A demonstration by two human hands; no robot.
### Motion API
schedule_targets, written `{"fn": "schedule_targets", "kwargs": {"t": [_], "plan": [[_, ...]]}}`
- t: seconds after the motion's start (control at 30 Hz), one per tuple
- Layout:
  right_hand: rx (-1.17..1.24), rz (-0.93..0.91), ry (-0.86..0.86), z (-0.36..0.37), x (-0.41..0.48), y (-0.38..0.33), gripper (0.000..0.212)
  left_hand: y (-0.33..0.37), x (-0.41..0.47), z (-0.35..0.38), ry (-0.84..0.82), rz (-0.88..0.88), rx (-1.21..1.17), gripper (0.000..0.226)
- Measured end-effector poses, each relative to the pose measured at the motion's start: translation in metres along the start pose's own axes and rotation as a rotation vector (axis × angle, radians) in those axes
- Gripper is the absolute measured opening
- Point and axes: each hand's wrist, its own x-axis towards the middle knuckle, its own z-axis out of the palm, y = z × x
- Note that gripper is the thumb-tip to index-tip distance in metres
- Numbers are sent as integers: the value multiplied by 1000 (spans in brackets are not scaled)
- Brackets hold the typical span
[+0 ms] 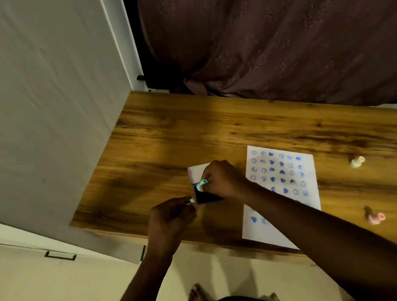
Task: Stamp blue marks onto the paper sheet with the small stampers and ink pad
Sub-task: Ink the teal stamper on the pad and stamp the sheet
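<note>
A white paper sheet [300,202] with rows of blue smiley and heart marks lies on the wooden table [190,136]. Left of it sits an open ink pad [205,197] with a dark blue surface and a pale lid behind. My right hand [222,180] reaches across the sheet and pinches a mint-green stamper [202,184] held down over the pad. My left hand [170,219] is at the pad's left edge, fingers closed on a small mint-green piece [191,201], possibly a stamper cap.
A cream stamper [357,161] and a pink stamper [375,217] lie on the table right of the sheet. A dark curtain [278,35] hangs behind the table, a white wall [30,98] stands left. My bare foot [196,295] shows on the tiled floor.
</note>
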Motion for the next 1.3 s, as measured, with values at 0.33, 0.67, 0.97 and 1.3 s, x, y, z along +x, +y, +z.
{"fn": "schedule_targets", "kwargs": {"t": [0.33,0.67,0.97,1.3], "plan": [[952,248,121,-58,-107,99,17,3,-3,60,-192,-43,-16,26],[720,511,374,-30,-199,171,17,-3,-2,119,-296,-132,111,19],[-12,377,347,-12,-192,177,19,-4,0,136,-314,-164,142,26],[-175,399,278,-3,-182,170,24,-9,6,140,-290,-214,137,28]]}}
